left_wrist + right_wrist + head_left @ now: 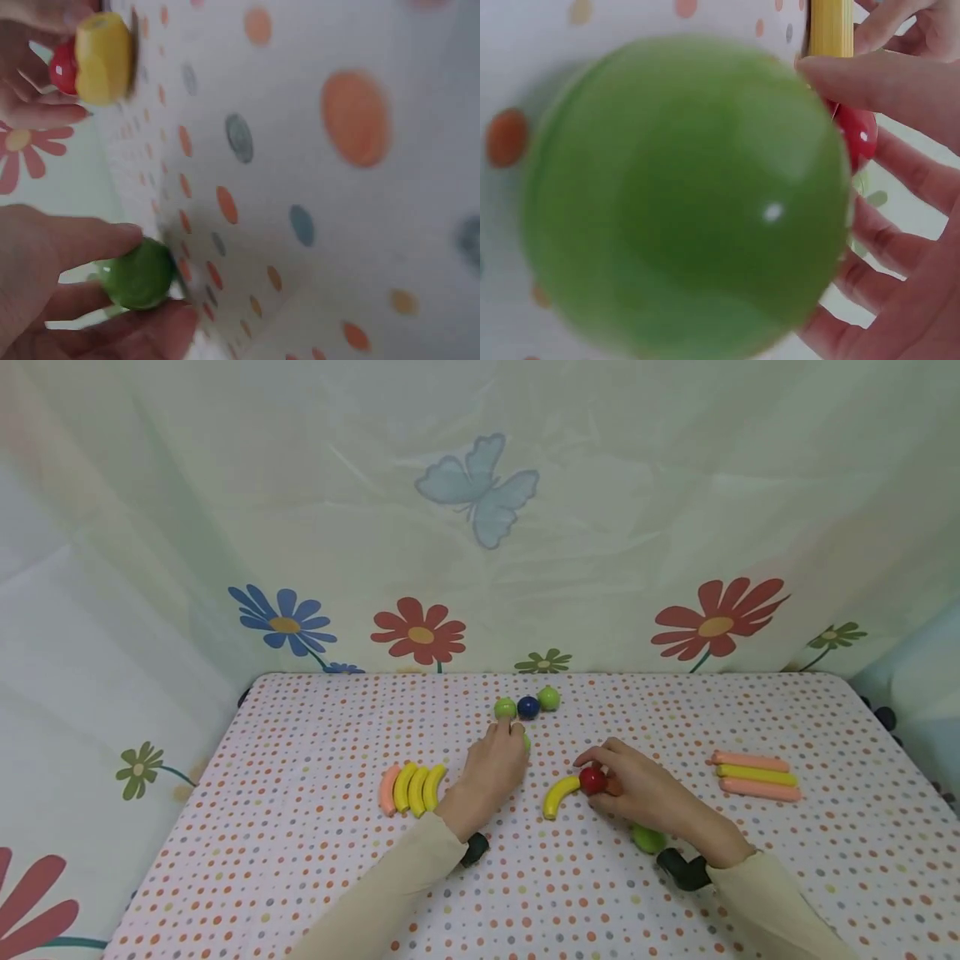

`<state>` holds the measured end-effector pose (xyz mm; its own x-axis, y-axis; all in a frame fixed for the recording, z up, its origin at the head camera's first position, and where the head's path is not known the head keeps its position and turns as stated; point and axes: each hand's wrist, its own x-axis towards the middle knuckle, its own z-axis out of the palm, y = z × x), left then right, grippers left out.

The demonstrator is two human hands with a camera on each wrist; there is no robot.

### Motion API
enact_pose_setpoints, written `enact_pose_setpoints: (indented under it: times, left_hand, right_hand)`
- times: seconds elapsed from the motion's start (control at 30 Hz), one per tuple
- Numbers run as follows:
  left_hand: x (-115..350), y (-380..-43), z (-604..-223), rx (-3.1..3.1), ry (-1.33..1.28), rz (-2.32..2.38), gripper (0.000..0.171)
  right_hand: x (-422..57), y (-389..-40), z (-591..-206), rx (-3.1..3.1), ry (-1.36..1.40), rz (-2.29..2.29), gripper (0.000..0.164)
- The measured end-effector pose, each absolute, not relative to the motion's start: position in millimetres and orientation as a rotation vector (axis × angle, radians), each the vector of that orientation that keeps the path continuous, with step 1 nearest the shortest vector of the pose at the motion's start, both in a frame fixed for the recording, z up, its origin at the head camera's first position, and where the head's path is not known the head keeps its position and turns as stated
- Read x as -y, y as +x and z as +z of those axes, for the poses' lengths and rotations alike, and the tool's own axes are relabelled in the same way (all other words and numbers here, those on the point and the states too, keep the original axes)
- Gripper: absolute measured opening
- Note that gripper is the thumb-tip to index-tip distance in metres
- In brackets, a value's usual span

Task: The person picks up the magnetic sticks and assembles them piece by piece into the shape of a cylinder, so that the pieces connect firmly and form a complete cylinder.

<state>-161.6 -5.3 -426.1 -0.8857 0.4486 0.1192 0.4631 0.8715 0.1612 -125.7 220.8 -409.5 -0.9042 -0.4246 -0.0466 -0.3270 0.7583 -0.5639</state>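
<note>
My left hand [491,768] reaches toward the table's middle, its thumb and fingers round a small green ball [142,274] on the spotted cloth. In the head view, most of that ball is hidden behind the hand. With thumb and fingertips my right hand [645,789] holds a shiny red ball [592,780]. Against the red ball lies one end of a curved yellow banana-shaped piece [559,797]. Another green ball [648,838] sits under the right wrist and looms large in the right wrist view.
Beyond the left fingertips, a green ball [505,707], a dark blue ball [528,707] and another green ball [549,698] stand in a row. Curved pink [389,790] and yellow pieces [417,791] lie at left. Straight pink [759,790] and yellow sticks [752,774] lie at right.
</note>
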Motion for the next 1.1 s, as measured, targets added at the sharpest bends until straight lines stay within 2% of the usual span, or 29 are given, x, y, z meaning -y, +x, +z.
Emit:
enact_pose_setpoints:
  times: [0.17,0.3,0.67,1.1]
  left_hand:
    - [14,-146,-427,2.951,-0.697,-0.268,0.019]
    - [21,-139,-426,2.992,-0.653,-0.309,0.017]
    - [29,-130,-420,3.074,-0.656,-0.594,0.03]
    - [21,-130,-423,3.062,-0.618,-0.643,0.032]
  right_hand:
    - [-214,-127,-407,-2.773,-0.615,-0.814,0.028]
    - [-210,-128,-408,-2.775,-0.578,-0.806,0.028]
    - [-199,-132,-411,-2.858,-0.345,-0.836,0.031]
    - [-191,-135,-415,-2.831,-0.366,-0.868,0.036]
